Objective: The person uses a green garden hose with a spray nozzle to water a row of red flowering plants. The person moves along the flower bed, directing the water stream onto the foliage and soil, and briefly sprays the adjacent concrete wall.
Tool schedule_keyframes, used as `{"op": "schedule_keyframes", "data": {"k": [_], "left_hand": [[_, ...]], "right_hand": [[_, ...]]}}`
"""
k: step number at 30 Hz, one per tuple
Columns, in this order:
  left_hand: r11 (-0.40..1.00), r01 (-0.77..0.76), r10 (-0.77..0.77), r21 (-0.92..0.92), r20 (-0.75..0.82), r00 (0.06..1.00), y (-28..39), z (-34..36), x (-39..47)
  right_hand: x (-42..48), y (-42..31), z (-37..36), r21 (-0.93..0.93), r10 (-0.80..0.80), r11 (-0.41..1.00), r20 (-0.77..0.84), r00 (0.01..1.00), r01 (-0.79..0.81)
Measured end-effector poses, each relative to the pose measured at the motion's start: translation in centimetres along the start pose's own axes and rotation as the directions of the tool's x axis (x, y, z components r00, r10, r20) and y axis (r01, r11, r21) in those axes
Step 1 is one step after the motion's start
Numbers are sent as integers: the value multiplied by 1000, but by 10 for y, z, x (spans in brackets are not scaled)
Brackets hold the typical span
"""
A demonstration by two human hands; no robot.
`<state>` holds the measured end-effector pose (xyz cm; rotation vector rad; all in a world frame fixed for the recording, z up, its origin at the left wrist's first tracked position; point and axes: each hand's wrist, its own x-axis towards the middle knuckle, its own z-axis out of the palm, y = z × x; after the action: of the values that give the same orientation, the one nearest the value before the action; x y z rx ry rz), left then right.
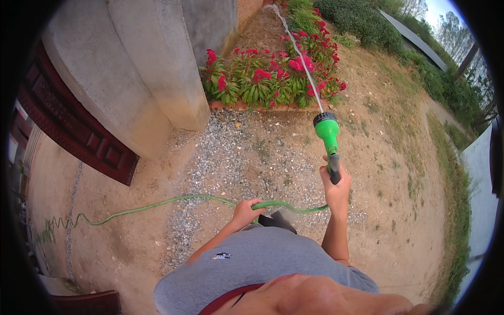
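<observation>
My right hand [337,188] grips the handle of a green hose spray nozzle [327,132] with a black ring at its head. A stream of water [301,59] shoots from the nozzle over a bed of red cockscomb flowers [262,75] towards the bare soil by the wall. In front of my waist, my left hand [246,214] is closed around the green garden hose [275,204]. From there the hose runs right towards my right wrist and left across the ground, ending in loose coils at the far left.
A low brick edging [236,105] borders the flower bed. At the left stand a concrete pillar [157,75] and an open dark red carved door [84,128]. Gravel [220,157] is strewn over the dirt ground. A grassy slope [393,90] with hedges rises at the right.
</observation>
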<state>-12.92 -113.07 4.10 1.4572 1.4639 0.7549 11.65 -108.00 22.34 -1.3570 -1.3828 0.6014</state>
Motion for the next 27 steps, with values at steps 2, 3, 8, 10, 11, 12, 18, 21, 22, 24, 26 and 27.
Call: {"op": "schedule_keyframes", "data": {"k": [2, 3, 8, 10, 11, 12, 18, 21, 22, 24, 26, 27], "left_hand": [[1000, -14, 14, -2, -2, 1000, -5, 2, 1], [1000, -20, 20, -6, -2, 1000, -5, 2, 1], [1000, -9, 9, -10, 6, 1000, -6, 1, 2], [1000, 15, -15, -11, 16, 1000, -2, -1, 2], [1000, 18, -18, -8, 16, 1000, -2, 0, 2], [1000, 22, -22, -5, 16, 1000, -3, 0, 3], [1000, 8, -8, -7, 16, 1000, -3, -1, 4], [1000, -2, 3, -26, 17, 1000, -3, -1, 4], [999, -5, 6, -39, 17, 1000, -2, -2, 3], [999, 3, -2, -41, 25, 1000, 0, -2, 2], [999, 6, -5, -46, 29, 1000, 0, -3, 2], [999, 6, -5, -50, 28, 1000, 0, -3, 2]], "right_hand": [[-1, -1, 1, -4, 24, 1000, 27, 999, -24], [-1, -2, 1, -4, 34, 999, 35, 999, -34], [-3, -1, 3, -8, -19, 1000, 44, 999, 19], [-7, -3, 6, -13, 7, 1000, 58, 998, -6], [-8, -4, 7, -16, 20, 1000, 65, 998, -19], [-9, -5, 7, -18, 27, 1000, 87, 996, -26], [-13, -4, 9, -9, 75, 997, 148, 986, -75], [-14, -2, 10, 0, 92, 996, 145, 985, -93], [-14, -2, 11, 9, 94, 995, 138, 986, -96], [-14, -2, 11, 21, 96, 995, 122, 988, -100], [-12, 1, 9, 26, 100, 994, 104, 990, -103], [-11, 2, 8, 20, 99, 995, 102, 990, -102]]}}
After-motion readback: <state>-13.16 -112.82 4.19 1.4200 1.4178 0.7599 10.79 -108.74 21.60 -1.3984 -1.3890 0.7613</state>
